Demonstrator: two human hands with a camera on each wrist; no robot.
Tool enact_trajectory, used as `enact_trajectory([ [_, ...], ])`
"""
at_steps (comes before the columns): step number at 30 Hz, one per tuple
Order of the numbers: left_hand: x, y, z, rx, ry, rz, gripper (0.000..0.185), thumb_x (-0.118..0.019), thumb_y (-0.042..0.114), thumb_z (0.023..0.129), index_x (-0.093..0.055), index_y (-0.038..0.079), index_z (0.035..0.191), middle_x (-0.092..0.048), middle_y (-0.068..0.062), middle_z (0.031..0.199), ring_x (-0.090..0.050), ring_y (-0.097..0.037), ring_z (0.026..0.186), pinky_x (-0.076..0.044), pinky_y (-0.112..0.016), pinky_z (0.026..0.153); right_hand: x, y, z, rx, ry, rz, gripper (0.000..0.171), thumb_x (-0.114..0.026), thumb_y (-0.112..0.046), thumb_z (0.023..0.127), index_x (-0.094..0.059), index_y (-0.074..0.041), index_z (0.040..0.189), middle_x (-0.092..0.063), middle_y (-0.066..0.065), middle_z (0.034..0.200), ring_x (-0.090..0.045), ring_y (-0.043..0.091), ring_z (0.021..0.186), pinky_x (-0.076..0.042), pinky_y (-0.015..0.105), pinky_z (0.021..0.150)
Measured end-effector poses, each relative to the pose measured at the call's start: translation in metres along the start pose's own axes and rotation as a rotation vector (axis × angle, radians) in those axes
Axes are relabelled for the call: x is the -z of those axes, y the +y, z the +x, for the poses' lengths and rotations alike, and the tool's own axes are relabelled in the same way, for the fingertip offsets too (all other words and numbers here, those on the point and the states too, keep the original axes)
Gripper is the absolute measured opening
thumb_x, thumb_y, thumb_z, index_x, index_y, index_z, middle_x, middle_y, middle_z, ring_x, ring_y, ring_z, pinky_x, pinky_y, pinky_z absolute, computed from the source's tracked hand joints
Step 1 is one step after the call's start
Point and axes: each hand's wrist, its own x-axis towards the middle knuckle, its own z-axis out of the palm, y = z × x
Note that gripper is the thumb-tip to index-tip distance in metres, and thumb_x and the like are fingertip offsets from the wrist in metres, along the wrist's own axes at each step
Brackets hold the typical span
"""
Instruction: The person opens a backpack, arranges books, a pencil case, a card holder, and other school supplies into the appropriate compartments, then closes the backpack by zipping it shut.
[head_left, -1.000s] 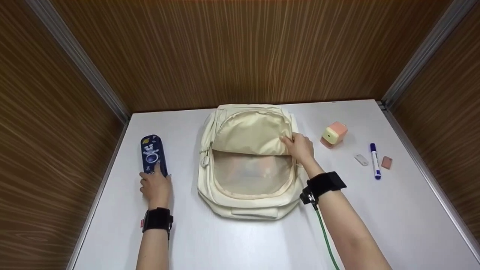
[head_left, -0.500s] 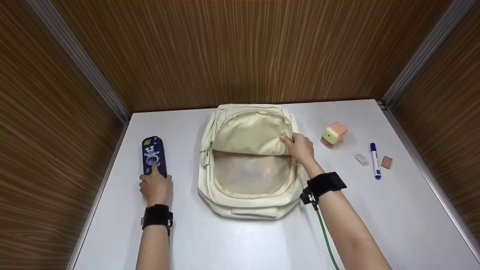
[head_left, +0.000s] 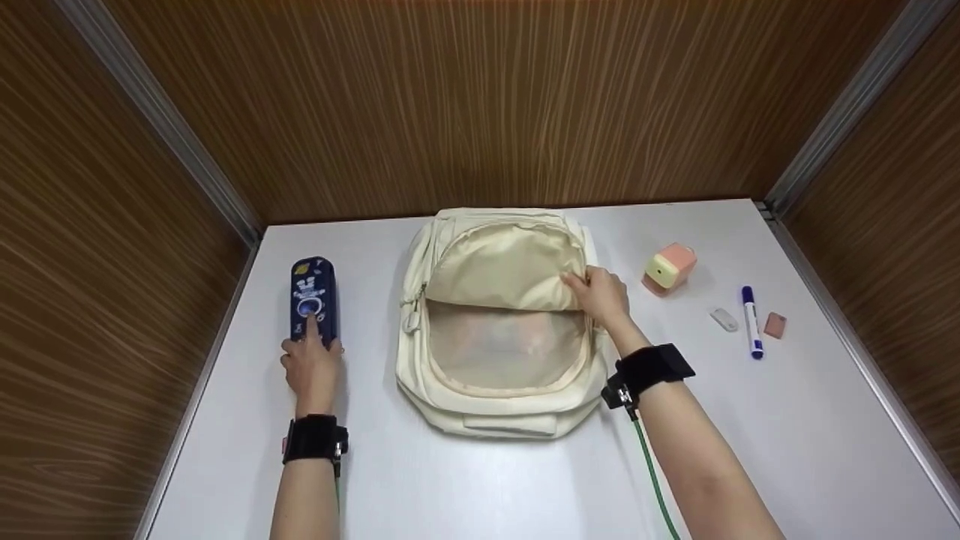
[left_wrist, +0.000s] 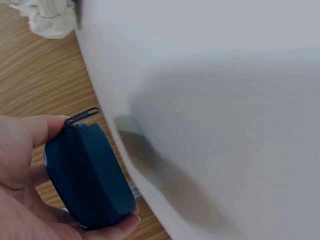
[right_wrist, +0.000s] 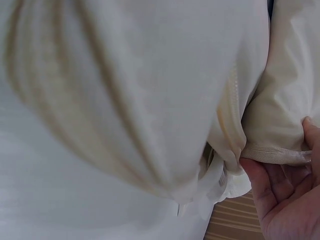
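On the left, my left hand (head_left: pixel 312 373) grips the near end of a dark blue pencil case (head_left: pixel 315 281) printed with an astronaut, its index finger lying along the top. The left wrist view shows thumb and fingers around the case's end (left_wrist: pixel 92 175), beside a zipper pull (left_wrist: pixel 82 115). A cream backpack (head_left: pixel 495 407) lies in the middle. Its unzipped front flap (head_left: pixel 502 270) is folded back, and my right hand (head_left: pixel 602 298) pinches the flap's right edge. In the right wrist view the thumb presses the flap cloth (right_wrist: pixel 280 115) against the fingers. Blurry coloured shapes show through the pocket's mesh.
Right of the backpack stand a pink and yellow pencil sharpener (head_left: pixel 670 268), a white eraser (head_left: pixel 724 319), a blue-capped marker (head_left: pixel 752 322) and a pink eraser (head_left: pixel 775 325). Wood-grain panels (head_left: pixel 510 105) enclose the white table (head_left: pixel 480 495). A green cable (head_left: pixel 651 472) trails from the right wrist.
My left index finger has shifted along the pencil case's top. The case has moved slightly away and to the right. My right hand stays on the flap.
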Motion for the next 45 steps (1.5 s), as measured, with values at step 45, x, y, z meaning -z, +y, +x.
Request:
enact_trajectory([
  [45,0.012,0.093,-0.080,-0.795,-0.537,-0.140,0.056,-0.073,0.022,0.086,-0.058,0.035,0.138,-0.038,-0.016,0.150,-0.038,-0.037,0.133,-0.037,-0.058,0.100,0.017,-0.010,0.002,0.067,0.075,-0.036,0.045,-0.061,-0.046,0.095,-0.051,-0.011,0.069,-0.053,0.006,0.062,-0.050,0.027,0.060,-0.036,0.040,0.056],
])
